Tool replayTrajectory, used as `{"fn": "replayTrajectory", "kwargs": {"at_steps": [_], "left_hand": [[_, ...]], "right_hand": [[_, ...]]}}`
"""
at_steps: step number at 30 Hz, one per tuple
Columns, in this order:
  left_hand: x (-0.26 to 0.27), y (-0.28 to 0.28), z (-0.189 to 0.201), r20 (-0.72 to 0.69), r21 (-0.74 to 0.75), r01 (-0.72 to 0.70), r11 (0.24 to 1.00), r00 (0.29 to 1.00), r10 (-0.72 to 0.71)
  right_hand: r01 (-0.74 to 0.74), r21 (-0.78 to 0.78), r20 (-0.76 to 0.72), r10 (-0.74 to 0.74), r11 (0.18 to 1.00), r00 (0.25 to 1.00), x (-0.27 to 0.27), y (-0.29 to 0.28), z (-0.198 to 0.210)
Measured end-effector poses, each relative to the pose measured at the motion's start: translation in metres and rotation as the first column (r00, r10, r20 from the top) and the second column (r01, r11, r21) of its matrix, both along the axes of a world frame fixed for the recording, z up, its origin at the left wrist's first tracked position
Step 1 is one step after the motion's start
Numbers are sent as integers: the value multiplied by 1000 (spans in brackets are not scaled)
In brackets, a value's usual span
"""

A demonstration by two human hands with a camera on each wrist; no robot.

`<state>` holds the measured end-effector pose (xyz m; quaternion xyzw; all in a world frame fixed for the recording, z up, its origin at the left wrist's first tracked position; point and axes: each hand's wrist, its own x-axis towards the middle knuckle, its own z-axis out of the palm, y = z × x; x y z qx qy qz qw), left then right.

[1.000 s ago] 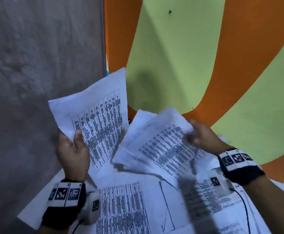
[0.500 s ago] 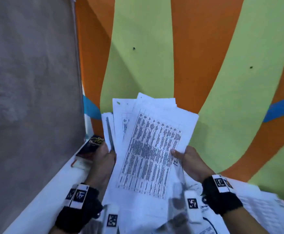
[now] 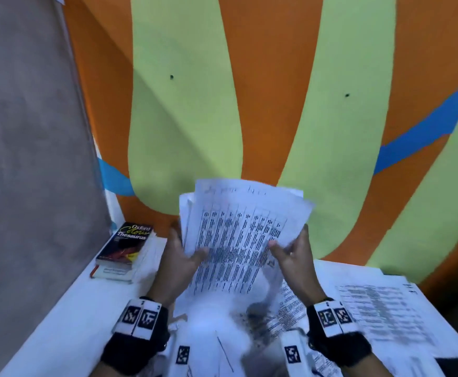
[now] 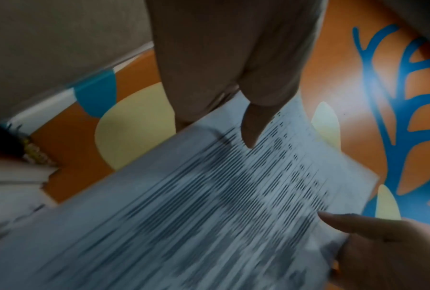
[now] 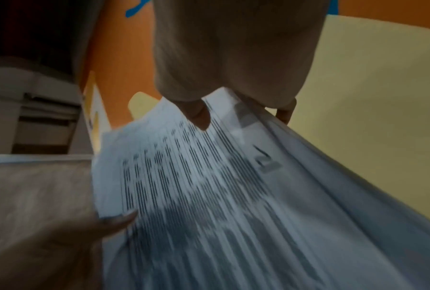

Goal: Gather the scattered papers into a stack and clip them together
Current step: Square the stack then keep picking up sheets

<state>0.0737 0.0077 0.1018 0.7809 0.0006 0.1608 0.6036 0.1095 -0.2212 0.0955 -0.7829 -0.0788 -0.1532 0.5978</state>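
The bundle of papers [image 3: 238, 240] stood raised above the white table [image 3: 67, 308], held between both hands with its long axis running up and away from the person, tilted a little to the right; the left hand [image 3: 178, 257] gripped the left edge, thumb on the printed face and fingers behind, and the right hand [image 3: 293, 254] pinched the right edge the same way; the upper corners fanned out unevenly, so the sheets were not yet squared. More loose sheets [image 3: 380, 308] lay flat on the table to the right, nearer the right hand, which looked the likelier one to fetch them; no clip could be made out.
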Motion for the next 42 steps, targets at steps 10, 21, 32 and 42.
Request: {"fn": "replayTrajectory", "kwargs": {"at_steps": [10,21,32,42], "left_hand": [[-4,-34,10,235,-142,-202,969,944,231],[6,-40,-13,50,-105,-213,971,974,219],[14,-41,-8,42,-92,-252,963,966,256],[10,-18,-39,-57,-1,-168,986,984,168]], "right_hand": [[141,22,206,-142,990,968,-10,8,7],[29,36,45,-31,999,999,-16,6,-24],[6,-26,47,-5,1000,999,-4,4,-8],[-295,-420,-414,108,858,904,-21,-42,-70]]}}
